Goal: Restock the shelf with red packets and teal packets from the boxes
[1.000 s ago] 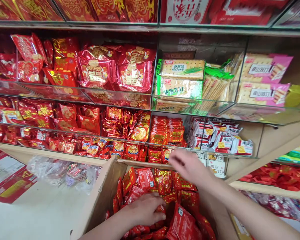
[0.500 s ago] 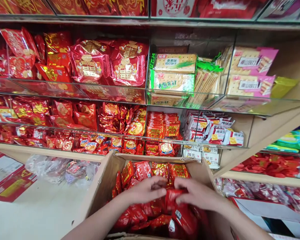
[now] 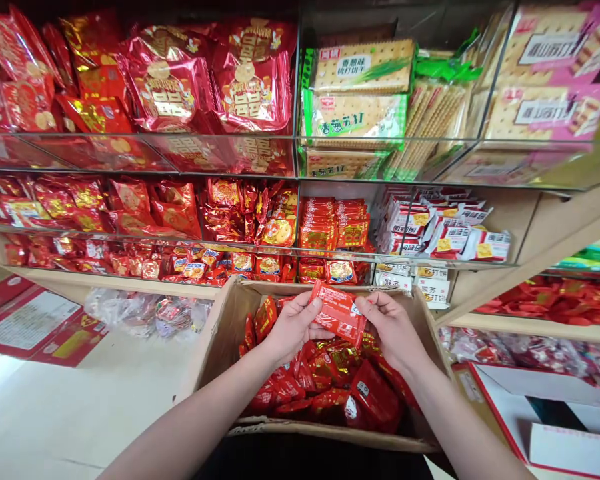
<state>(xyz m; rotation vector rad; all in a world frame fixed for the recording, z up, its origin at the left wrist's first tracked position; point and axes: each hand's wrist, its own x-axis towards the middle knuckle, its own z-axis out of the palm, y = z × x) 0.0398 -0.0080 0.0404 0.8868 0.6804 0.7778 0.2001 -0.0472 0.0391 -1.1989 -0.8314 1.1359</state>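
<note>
A small red snack packet point(image 3: 337, 312) is stretched between my two hands, its printed side with white text facing me. My left hand point(image 3: 293, 328) pinches its left end between thumb and fingers. On the other end, my right hand point(image 3: 391, 327) is closed with the thumb on top. Just below lies an open cardboard box point(image 3: 215, 347) filled with similar red and gold wrapped packets point(image 3: 325, 373). One larger dark red packet point(image 3: 375, 397) lies near the front right of the box.
Glass-fronted shelves point(image 3: 180, 152) with red packets and soda crackers point(image 3: 363, 67) rise behind the box. Plastic-bagged goods point(image 3: 145, 313) lie under the shelf at left, near a red carton point(image 3: 35, 320). A white box with red edges point(image 3: 555, 413) stands at right.
Both hands have risen from among the packets in the box and now hold one red packet up between them. The view has tilted downward and moved closer to the shelves.
</note>
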